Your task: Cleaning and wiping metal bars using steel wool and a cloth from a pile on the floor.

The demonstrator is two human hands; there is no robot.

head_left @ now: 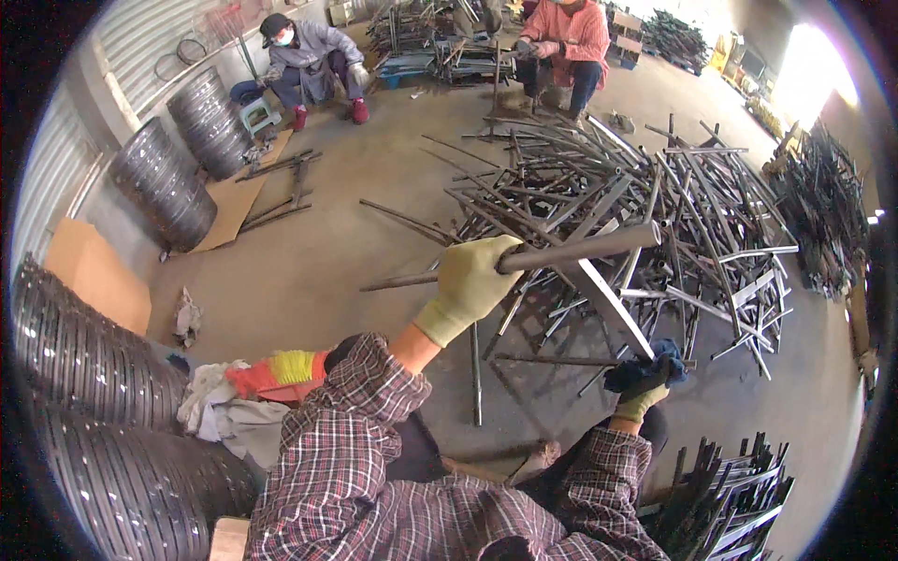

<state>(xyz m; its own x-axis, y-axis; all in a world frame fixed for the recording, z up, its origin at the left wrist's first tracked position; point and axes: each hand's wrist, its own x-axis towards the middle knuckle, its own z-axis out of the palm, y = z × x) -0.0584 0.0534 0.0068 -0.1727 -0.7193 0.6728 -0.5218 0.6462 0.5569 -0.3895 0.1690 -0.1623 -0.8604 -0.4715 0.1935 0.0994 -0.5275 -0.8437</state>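
Observation:
My left hand [468, 285], in a pale yellow work glove, is closed around a dark metal tube [594, 250]. The tube's open end points to the right. A flat metal bar [613, 304] slants from just below the tube down to the right; I cannot tell whether the two are joined. At the bar's lower end, my right hand [644, 400], gloved as well, grips a bunched dark blue cloth [652, 366] that covers that end. The fingers of this hand are mostly hidden by the cloth. Just beyond both hands lies a heap of loose metal frame pieces [697, 215].
Bundled dark metal strips [103, 346] stand at my left, beside a grey rag [234, 411] and an orange-yellow glove [281, 372]. Upright metal pieces [725, 500] stand near right. Two people [323, 61] [571, 47] sit farther back. Black drum-shaped stacks [164, 187] line the left wall.

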